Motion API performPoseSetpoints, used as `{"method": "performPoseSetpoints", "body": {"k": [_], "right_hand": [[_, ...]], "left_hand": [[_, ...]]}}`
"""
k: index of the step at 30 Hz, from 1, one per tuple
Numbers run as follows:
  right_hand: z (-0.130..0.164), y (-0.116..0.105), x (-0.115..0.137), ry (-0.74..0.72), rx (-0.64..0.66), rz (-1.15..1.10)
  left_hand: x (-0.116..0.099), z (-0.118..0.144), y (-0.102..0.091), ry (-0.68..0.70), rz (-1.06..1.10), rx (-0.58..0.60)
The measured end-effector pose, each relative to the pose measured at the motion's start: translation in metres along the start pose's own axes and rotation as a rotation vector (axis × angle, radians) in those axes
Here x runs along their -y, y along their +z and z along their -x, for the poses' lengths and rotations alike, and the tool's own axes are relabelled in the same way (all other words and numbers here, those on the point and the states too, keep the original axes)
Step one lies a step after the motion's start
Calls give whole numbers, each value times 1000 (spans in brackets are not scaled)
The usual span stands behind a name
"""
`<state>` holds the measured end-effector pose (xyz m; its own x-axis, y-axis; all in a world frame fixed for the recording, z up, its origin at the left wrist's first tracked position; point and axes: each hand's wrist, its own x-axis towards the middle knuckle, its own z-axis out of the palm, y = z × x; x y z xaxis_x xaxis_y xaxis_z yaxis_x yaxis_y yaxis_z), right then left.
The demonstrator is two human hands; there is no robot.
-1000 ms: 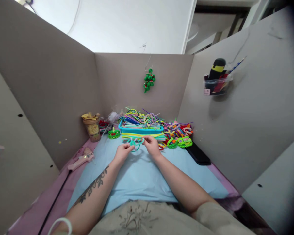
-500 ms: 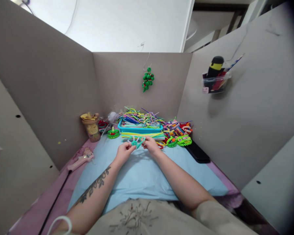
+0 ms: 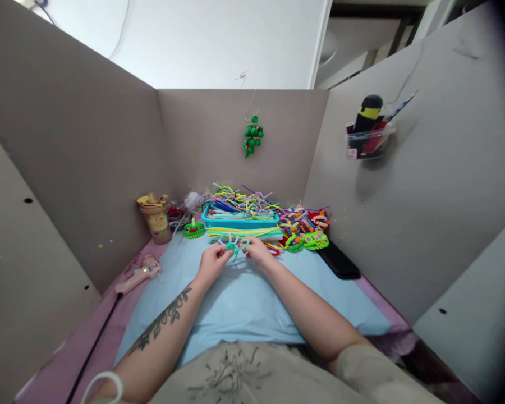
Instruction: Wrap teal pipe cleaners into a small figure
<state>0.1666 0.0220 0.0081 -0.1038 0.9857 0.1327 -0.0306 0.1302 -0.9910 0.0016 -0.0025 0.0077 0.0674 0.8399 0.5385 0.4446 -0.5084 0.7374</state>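
Between my two hands, above the blue cloth [image 3: 252, 297], is a small piece of bent pipe cleaners [image 3: 232, 246], teal with pale lilac loops. My left hand [image 3: 212, 262] pinches its left side between thumb and fingers. My right hand [image 3: 257, 251] is closed on a teal strand at the right, which curves in a loop beside the fingertips. A teal end points down below the piece. Just behind the hands lies a bundle of straight pipe cleaners [image 3: 244, 233] in yellow, white and green.
A blue tray [image 3: 239, 223] heaped with pipe cleaners stands at the back. Finished green pieces flank it, one green piece [image 3: 194, 229] at left. A pink glue gun [image 3: 138, 279] and a cup [image 3: 156, 220] are left; a black flat case [image 3: 339, 261] lies right.
The teal strand at my right hand has gone from a narrow slanted fold to a rounder loop, and a teal end now points down. Both hands stay nearly in place.
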Motion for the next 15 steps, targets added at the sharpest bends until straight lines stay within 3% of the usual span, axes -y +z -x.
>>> {"method": "performPoseSetpoints", "body": {"k": [6,15], "right_hand": [[1,3,-2,212,98,-181],[5,12,1,221,106,-392]], "left_hand": [[1,1,0,23,-26,3],[-4,-1,-1,-88,78,-38]]}}
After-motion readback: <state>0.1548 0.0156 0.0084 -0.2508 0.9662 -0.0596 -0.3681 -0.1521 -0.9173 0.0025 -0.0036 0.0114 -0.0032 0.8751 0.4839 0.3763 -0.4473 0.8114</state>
